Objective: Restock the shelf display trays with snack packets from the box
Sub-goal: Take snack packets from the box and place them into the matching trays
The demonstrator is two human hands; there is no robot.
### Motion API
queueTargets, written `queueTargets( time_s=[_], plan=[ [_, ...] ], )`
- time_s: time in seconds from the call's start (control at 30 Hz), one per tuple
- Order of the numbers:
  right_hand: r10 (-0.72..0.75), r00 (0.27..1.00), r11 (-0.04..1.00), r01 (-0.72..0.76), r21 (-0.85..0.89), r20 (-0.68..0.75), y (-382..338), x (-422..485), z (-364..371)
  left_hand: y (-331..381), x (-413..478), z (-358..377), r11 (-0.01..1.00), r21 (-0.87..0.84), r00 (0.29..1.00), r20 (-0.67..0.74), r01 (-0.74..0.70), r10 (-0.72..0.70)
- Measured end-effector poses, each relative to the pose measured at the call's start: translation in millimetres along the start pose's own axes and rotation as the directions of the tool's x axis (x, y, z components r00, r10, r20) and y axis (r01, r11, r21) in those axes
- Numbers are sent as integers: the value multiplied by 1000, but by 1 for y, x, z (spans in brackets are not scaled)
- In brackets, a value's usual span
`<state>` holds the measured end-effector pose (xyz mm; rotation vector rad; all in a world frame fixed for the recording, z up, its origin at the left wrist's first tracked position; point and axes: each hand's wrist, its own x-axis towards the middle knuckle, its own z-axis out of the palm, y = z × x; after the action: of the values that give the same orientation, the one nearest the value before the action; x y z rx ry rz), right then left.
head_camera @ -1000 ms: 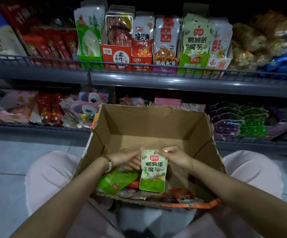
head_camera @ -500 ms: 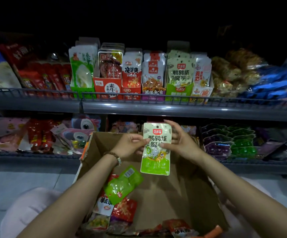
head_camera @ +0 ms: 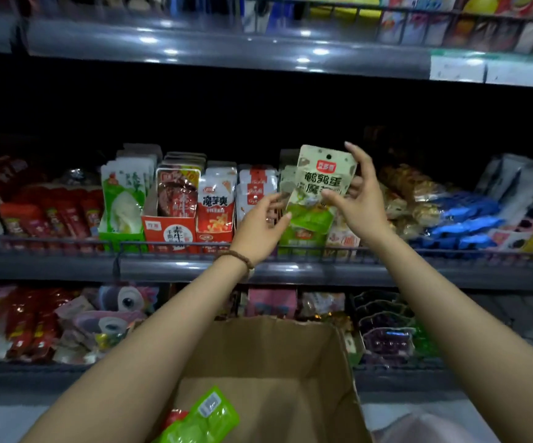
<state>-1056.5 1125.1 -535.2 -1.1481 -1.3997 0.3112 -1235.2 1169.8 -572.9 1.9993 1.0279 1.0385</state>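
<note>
A cream-and-green snack packet (head_camera: 321,183) is held up in front of the middle shelf, right over the green display tray (head_camera: 303,241) of matching packets. My right hand (head_camera: 359,203) pinches its right side, thumb in front and fingers behind. My left hand (head_camera: 260,223) touches its lower left edge with fingertips. The cardboard box (head_camera: 268,372) sits low in front of me, with a green packet (head_camera: 201,417) and a red one inside.
Other trays on the middle shelf (head_camera: 195,266) hold red and white packets (head_camera: 215,206). Blue wrapped snacks (head_camera: 463,219) lie to the right. A wire rail fronts the shelf. A lower shelf (head_camera: 67,367) carries toys and jelly cups. An upper shelf (head_camera: 258,46) hangs overhead.
Both hands have lifted the packet out of the box and up to the middle shelf, in front of the matching green tray. My view has tilted upward.
</note>
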Motion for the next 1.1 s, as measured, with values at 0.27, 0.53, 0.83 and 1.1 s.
queueTargets(
  time_s=[0.27, 0.53, 0.83, 1.1],
  plan=[
    [80, 997, 997, -80, 8, 10, 50, 25, 4, -44, -6, 26, 834, 523, 969, 239, -179, 58],
    [69, 967, 978, -17, -206, 245, 44, 42, -4, -48, -6, 33, 756, 622, 969, 238, -203, 64],
    [241, 928, 942, -152, -300, 286, 58, 17, 12, -59, -36, 27, 770, 601, 972, 206, -214, 109],
    [68, 989, 971, -36, -235, 129, 16, -75, 47, -104, -148, -18, 803, 583, 988, 150, -127, 48]
  ],
)
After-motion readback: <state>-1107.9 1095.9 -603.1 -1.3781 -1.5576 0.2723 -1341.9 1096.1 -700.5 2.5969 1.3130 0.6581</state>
